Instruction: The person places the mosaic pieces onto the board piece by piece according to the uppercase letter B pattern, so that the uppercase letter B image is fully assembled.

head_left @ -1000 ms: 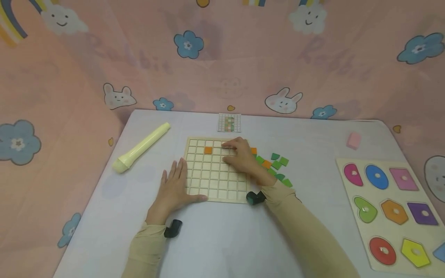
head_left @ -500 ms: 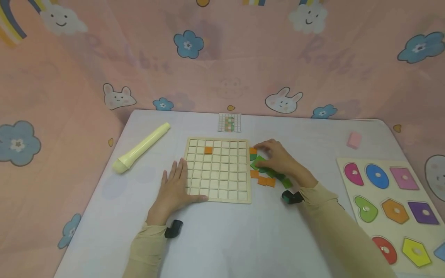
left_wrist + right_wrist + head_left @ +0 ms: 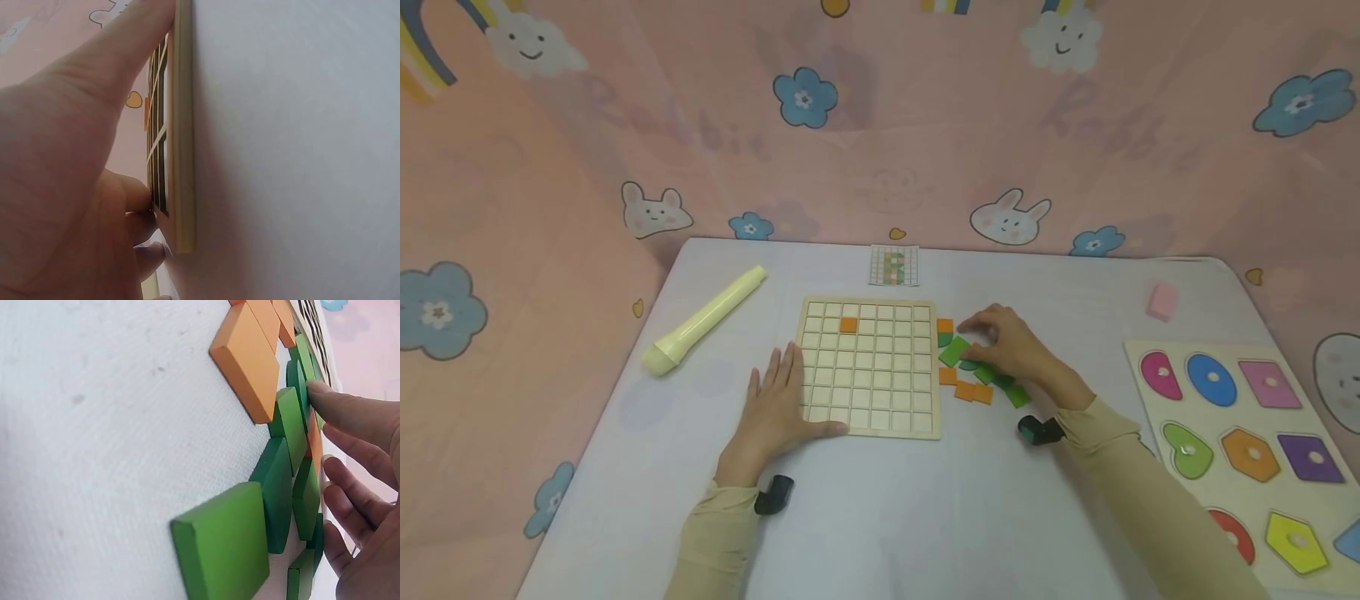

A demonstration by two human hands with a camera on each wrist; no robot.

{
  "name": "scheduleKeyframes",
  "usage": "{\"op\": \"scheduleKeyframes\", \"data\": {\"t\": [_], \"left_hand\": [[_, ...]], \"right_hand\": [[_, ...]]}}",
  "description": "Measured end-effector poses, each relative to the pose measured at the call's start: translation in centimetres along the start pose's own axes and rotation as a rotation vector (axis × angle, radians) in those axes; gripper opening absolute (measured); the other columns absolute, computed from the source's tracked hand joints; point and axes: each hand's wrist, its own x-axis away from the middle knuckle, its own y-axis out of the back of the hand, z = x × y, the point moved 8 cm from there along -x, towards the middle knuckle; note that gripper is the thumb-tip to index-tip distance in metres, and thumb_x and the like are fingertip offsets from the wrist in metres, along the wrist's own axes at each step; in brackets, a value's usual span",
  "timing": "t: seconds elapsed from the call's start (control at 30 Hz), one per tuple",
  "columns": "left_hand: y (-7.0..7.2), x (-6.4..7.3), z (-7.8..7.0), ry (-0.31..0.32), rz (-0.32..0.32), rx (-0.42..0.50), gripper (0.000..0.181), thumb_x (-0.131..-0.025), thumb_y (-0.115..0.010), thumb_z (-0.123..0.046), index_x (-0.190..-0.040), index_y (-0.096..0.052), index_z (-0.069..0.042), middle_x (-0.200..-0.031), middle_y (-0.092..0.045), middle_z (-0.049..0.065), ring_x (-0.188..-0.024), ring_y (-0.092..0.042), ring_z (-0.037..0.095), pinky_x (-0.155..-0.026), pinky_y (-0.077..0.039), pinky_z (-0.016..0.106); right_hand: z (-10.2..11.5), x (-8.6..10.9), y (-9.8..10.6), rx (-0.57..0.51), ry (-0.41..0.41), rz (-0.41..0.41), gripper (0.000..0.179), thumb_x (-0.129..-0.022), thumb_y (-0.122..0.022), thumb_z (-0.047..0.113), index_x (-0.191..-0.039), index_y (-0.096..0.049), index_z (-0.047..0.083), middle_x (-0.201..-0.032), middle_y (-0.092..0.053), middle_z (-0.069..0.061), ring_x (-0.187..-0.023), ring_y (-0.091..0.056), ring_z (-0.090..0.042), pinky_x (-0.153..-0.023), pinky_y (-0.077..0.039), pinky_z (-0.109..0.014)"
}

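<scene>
A wooden grid board lies flat with one orange square tile in an upper cell. My left hand rests at the board's lower left corner, fingers straight along the left side and thumb along the near edge. Right of the board, my right hand is over a loose cluster of tiles. In the right wrist view its thumb touches a dark green rounded tile, the other fingers loosely bent behind the cluster. Light green square tiles and orange tiles lie around it, some partly hidden by the hand.
Behind the board lies a small printed pattern card. A pale yellow club-shaped object lies at the left. A pink block and a knobbed shape puzzle board are at the right. A patterned pink cloth stands behind the table.
My right hand has moved right, from above the grid board to the tile cluster, then slightly further right. Tiles it had covered now show. My left hand has stayed in place.
</scene>
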Motion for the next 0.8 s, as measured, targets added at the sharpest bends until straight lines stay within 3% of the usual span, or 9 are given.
{"op": "scheduleKeyframes", "data": {"t": [0.33,0.57,0.8], "left_hand": [[-0.1,0.0,0.0,0.003,-0.001,0.016,0.147,-0.073,-0.088,-0.069,-0.169,0.001,0.000,-0.179,0.002,0.015,-0.167,0.008,0.037,-0.133,0.004,0.064],[-0.1,-0.1,0.1,-0.001,-0.001,0.010,0.147,-0.074,-0.087,-0.069,-0.169,0.000,0.000,-0.179,0.002,0.015,-0.167,0.007,0.037,-0.133,0.004,0.063],[-0.1,-0.1,0.1,0.002,0.004,0.011,0.147,-0.074,-0.087,-0.069,-0.169,0.002,-0.001,-0.179,0.003,0.015,-0.167,0.008,0.037,-0.133,0.004,0.063]], "right_hand": [[0.2,0.3,-0.3,-0.043,0.016,-0.014,0.028,-0.094,-0.080,0.012,-0.119,-0.073,0.003,-0.127,-0.067,-0.019,-0.123,-0.056,-0.038,-0.112,-0.045,-0.060],[1.0,0.1,-0.1,-0.026,0.076,-0.092,0.023,-0.096,-0.075,0.003,-0.116,-0.065,0.003,-0.101,-0.067,-0.016,-0.093,-0.060,-0.029,-0.084,-0.053,-0.040],[2.0,-0.4,-0.3,-0.082,0.129,-0.205,0.022,-0.102,-0.067,0.002,-0.124,-0.068,0.001,-0.112,-0.070,-0.021,-0.098,-0.063,-0.033,-0.088,-0.055,-0.042]]}}
